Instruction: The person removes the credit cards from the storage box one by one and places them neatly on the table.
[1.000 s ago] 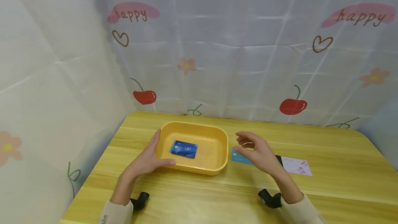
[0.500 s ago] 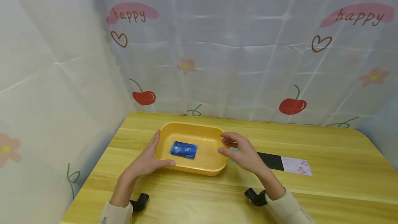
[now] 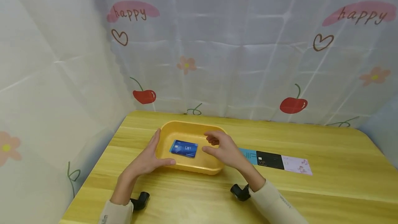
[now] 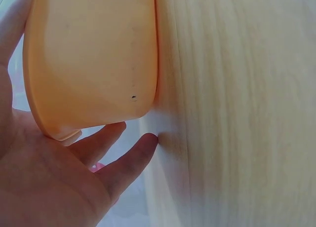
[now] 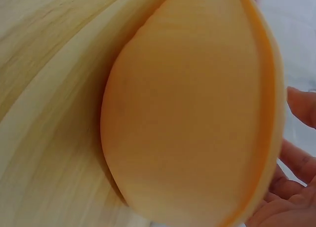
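Right hand (image 3: 222, 148) over the rounded yellow plastic tray (image 3: 199, 169); reaching for a card seems the step in hand.
Head: its empty fingers part beside the blue rectangular card stack (image 3: 186, 149) inside, where a fingertip pinch looks needed; left hand (image 3: 149, 158) spread round the left side. Left wrist: fingers loose against the wall. Right wrist: fingers bent past the rim.
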`<action>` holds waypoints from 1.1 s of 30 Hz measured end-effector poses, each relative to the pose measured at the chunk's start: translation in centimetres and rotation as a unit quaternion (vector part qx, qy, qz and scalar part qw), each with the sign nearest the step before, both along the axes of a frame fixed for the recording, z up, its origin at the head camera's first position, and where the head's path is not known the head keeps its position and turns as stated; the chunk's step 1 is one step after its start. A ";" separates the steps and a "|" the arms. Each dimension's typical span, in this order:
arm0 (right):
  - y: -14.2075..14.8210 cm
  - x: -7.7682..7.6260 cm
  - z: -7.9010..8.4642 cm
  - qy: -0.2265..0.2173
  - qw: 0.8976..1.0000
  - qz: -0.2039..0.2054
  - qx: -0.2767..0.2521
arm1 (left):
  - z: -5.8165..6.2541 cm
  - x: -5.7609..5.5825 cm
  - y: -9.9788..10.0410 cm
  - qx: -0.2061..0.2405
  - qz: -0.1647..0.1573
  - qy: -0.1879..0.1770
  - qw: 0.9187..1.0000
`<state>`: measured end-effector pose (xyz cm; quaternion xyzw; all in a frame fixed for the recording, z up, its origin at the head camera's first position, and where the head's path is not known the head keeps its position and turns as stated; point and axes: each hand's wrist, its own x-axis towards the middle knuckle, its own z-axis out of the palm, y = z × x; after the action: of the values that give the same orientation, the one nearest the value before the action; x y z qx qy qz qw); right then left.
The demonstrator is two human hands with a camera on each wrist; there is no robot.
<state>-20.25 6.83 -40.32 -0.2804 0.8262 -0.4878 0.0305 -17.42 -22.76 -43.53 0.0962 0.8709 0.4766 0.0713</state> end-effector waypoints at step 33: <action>-5.9 -2.0 -2.6 0.018 0.992 -0.029 0.122 | 0.1 -0.1 0.2 -0.005 -0.007 0.003 1.000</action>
<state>-22.24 0.94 -42.94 -0.2593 0.8877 -0.3788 0.0355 -17.56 -22.60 -43.42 0.1035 0.8727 0.4714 0.0731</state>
